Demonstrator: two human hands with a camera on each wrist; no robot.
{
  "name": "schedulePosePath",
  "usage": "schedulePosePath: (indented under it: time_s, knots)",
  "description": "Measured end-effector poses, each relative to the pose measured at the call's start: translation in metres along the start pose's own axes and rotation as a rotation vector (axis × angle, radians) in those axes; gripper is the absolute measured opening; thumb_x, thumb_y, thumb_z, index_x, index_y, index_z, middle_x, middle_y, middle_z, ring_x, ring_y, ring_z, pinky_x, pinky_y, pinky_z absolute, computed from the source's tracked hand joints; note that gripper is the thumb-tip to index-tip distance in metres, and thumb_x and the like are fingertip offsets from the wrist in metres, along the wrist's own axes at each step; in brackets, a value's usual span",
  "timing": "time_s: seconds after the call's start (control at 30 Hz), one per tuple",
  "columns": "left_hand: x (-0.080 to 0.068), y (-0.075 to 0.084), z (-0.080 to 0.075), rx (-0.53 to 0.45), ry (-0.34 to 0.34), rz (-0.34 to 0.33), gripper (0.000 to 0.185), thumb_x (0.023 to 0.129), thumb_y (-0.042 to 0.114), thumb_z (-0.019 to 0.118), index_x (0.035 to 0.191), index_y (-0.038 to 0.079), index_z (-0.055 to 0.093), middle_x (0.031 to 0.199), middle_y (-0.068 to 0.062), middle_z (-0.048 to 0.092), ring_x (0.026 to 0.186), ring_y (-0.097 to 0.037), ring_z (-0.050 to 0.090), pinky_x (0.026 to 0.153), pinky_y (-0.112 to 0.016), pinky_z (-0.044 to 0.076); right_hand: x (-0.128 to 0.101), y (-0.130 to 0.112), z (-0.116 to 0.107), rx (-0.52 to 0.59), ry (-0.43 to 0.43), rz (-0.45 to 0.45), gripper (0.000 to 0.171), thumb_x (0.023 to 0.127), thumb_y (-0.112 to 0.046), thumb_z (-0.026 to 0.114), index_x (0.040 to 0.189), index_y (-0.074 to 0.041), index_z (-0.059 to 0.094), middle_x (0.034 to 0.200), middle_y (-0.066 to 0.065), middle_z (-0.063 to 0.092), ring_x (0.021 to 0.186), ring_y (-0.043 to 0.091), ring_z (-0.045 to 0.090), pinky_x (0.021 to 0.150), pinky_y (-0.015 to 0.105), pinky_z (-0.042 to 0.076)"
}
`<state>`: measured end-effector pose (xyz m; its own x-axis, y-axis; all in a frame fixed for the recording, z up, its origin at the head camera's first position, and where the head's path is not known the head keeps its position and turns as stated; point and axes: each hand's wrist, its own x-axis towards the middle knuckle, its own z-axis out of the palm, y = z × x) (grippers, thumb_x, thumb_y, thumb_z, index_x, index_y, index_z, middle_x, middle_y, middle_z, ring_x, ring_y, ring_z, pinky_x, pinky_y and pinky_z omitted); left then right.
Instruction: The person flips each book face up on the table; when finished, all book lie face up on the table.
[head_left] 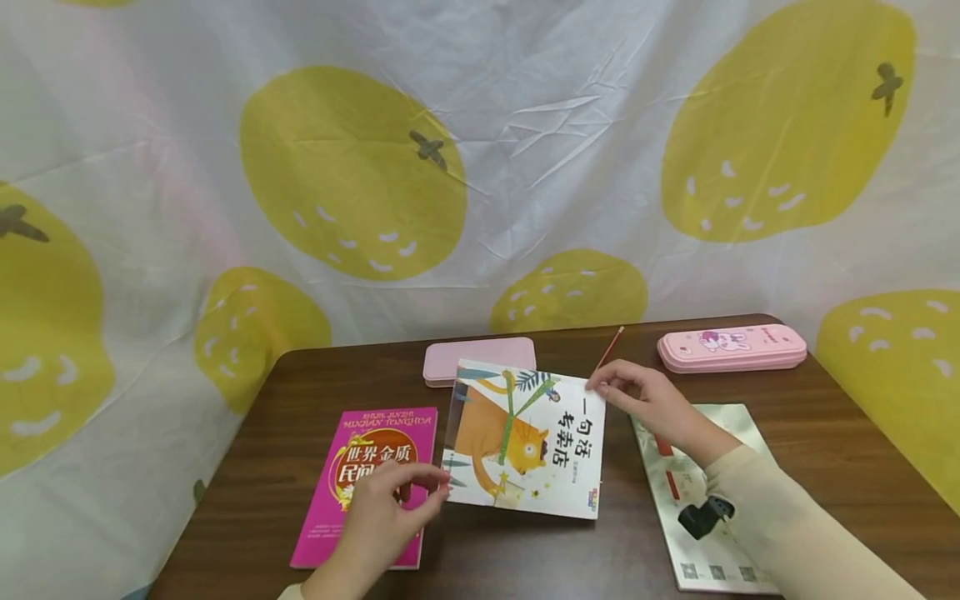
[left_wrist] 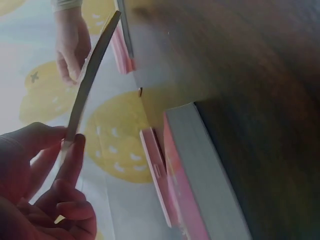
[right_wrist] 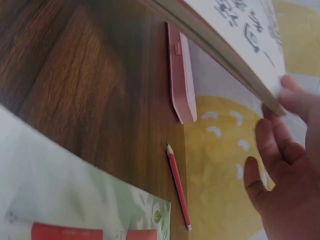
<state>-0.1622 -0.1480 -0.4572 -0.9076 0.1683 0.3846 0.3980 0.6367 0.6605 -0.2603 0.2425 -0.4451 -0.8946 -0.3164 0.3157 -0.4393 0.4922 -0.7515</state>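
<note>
A thin white picture book [head_left: 525,442] with an orange cat on its cover is held up above the table, its title running sideways. My left hand [head_left: 393,508] pinches its lower left edge between thumb and fingers. At the upper right corner, my right hand [head_left: 645,400] pinches it the same way. In the left wrist view the book [left_wrist: 92,72] appears edge-on, raised off the tabletop. The right wrist view shows its page edges [right_wrist: 225,60] and the thumb on the cover. A thick magenta book [head_left: 322,517] lies under and beside my left hand.
A pale green booklet [head_left: 720,500] lies below my right forearm. Along the back edge are a plain pink case [head_left: 480,350], a red pencil [head_left: 611,346] and a pink pencil case [head_left: 731,347] with a rabbit. A fruit-patterned cloth [head_left: 555,167] hangs behind the brown table [head_left: 247,483].
</note>
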Motion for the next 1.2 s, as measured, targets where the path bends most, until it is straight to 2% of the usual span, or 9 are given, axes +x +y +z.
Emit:
schedulePosePath:
  time_s: [0.13,0.27,0.43,0.63,0.8,0.9,1.03,1.2]
  knots:
    - [-0.002,-0.001,0.002,0.008,-0.077,-0.077,0.019,0.082,0.019,0.088,0.089,0.034,0.078,0.074,0.025,0.066,0.064,-0.01,0.05,0.06,-0.02,0.04,0.001,0.005,0.002,-0.059,-0.072,0.013,0.024,0.093,-0.018,0.078,0.115,-0.025,0.071,0.09,-0.002,0.064,0.084,0.014,0.061,0.074,0.031,0.05]
    - [-0.003,-0.003,0.005,0.02,-0.145,-0.086,0.016,0.081,0.02,0.088,0.089,0.029,0.078,0.073,0.022,0.067,0.063,-0.009,0.052,0.059,-0.019,0.04,0.002,0.01,0.005,-0.096,-0.116,0.023,0.03,0.088,-0.019,0.082,0.115,-0.028,0.072,0.089,-0.005,0.063,0.083,0.014,0.06,0.073,0.03,0.049]
    - [-0.003,-0.005,0.009,0.013,-0.231,-0.073,0.014,0.081,0.021,0.087,0.093,0.022,0.079,0.076,0.017,0.073,0.06,0.0,0.05,0.057,-0.019,0.04,0.008,0.017,0.011,-0.153,-0.135,0.0,0.031,0.087,-0.019,0.084,0.115,-0.028,0.073,0.09,-0.005,0.064,0.085,0.017,0.057,0.073,0.03,0.047]
    - [-0.007,-0.009,0.015,-0.055,-0.366,-0.073,0.019,0.082,0.022,0.087,0.096,0.014,0.079,0.078,0.011,0.076,0.072,0.005,0.065,0.068,-0.022,0.052,0.017,0.021,0.021,-0.179,-0.228,0.031,0.029,0.088,-0.017,0.083,0.114,-0.027,0.075,0.089,-0.003,0.063,0.084,0.018,0.054,0.073,0.027,0.044]
    - [-0.008,-0.011,0.019,-0.106,-0.468,-0.12,0.018,0.083,0.023,0.086,0.095,0.011,0.079,0.076,0.009,0.075,0.07,0.003,0.066,0.065,-0.021,0.051,0.021,0.024,0.027,-0.287,-0.289,-0.041,0.028,0.087,-0.015,0.082,0.112,-0.025,0.076,0.096,-0.006,0.069,0.083,0.015,0.054,0.075,0.029,0.041]
    - [-0.007,-0.011,0.02,-0.129,-0.501,-0.142,0.017,0.084,0.022,0.085,0.094,0.011,0.079,0.076,0.008,0.075,0.068,0.002,0.066,0.062,-0.021,0.051,0.022,0.027,0.029,-0.338,-0.292,-0.077,0.028,0.086,-0.015,0.083,0.112,-0.025,0.077,0.102,-0.008,0.071,0.084,0.013,0.056,0.08,0.032,0.039]
    - [-0.005,-0.008,0.02,-0.127,-0.525,-0.135,0.013,0.084,0.019,0.083,0.091,0.01,0.079,0.075,0.008,0.075,0.065,0.002,0.065,0.059,-0.02,0.051,0.022,0.027,0.033,-0.385,-0.282,-0.097,0.029,0.085,-0.016,0.084,0.111,-0.028,0.077,0.107,-0.007,0.073,0.09,0.014,0.058,0.084,0.04,0.038]
    - [-0.003,-0.005,0.02,-0.085,-0.552,-0.129,0.011,0.08,0.014,0.083,0.087,0.012,0.076,0.065,0.011,0.069,0.057,0.001,0.059,0.053,-0.021,0.048,0.022,0.019,0.039,-0.426,-0.291,-0.047,0.028,0.085,-0.015,0.084,0.11,-0.028,0.077,0.115,-0.002,0.072,0.107,0.026,0.063,0.089,0.052,0.036]
